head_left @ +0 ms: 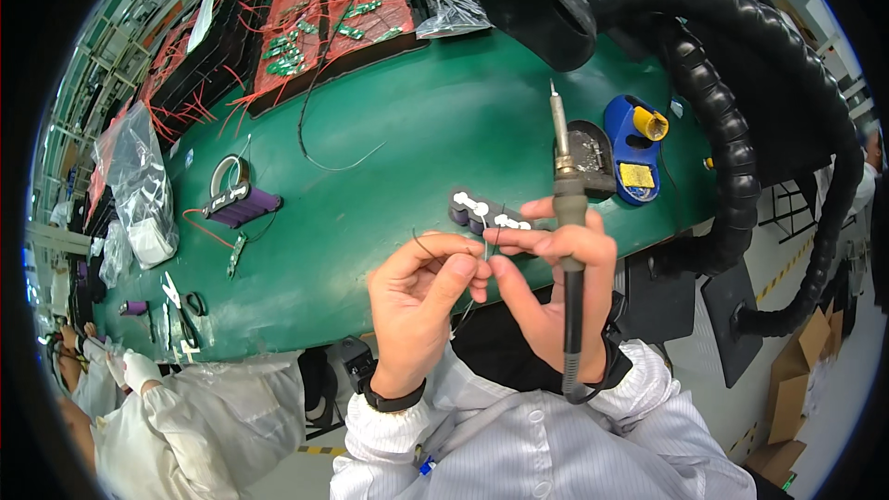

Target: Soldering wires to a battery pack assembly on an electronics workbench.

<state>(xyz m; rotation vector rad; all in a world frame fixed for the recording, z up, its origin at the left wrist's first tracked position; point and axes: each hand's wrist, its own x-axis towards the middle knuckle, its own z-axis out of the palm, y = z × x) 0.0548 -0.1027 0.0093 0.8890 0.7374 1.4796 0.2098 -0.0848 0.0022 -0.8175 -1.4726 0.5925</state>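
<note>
Close in front of me, my left hand [419,292] pinches a thin wire [485,233] between thumb and forefinger. The fingertips of my right hand [567,264] meet it at the same wire. A soldering iron [571,187] rests in the right hand, its tip pointing up and away and its cord running down past the wrist. Just beyond the fingertips, a battery pack [469,209] with white-topped cells lies on the green table [370,185], partly hidden by the right fingers. Thin dark wire ends also stick out by both hands.
A blue iron stand [637,153] with yellow sponge stands right of a dark tray [589,157]. Black fume hoses [732,120] arch on the right. Left are a purple battery pack [243,206], tape roll [229,174], scissors [178,306]; circuit-board boxes [324,74] behind. A co-worker's sleeve [199,407] is left.
</note>
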